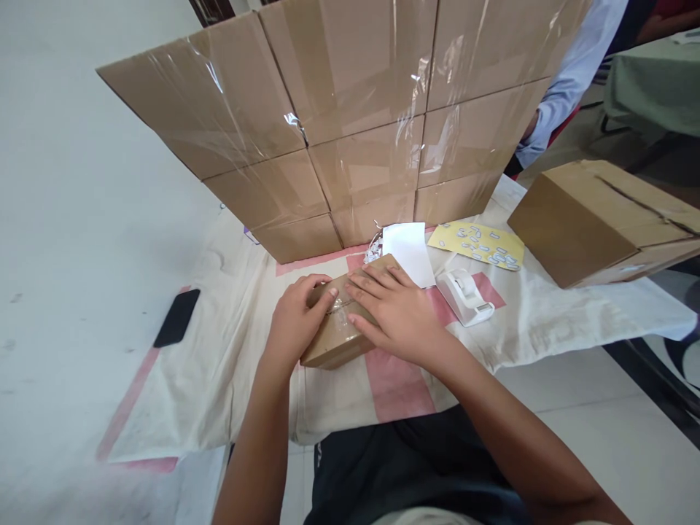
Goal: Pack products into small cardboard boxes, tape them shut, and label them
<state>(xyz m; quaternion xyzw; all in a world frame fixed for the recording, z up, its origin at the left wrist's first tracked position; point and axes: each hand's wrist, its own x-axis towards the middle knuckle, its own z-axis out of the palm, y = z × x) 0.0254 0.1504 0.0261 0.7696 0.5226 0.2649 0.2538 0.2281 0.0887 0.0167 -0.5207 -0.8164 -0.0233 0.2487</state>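
A small cardboard box (340,329) with clear tape across its top lies on the cloth-covered table in front of me. My left hand (300,313) grips its left side, thumb on the top face and fingers bent round the far edge. Spread flat over the top right part is my right hand (397,313), palm down with its fingers apart. Just right of that hand stands a white tape dispenser (466,297). A white sheet of paper (409,254) lies behind the box, beside some small white scraps (374,249).
A tall taped cardboard panel (366,160) stands across the table's back. To the right are a yellow sheet with small labels (475,244) and a larger carton (590,226). A black phone (176,319) lies left. Another person's sleeve (569,87) shows behind the panel.
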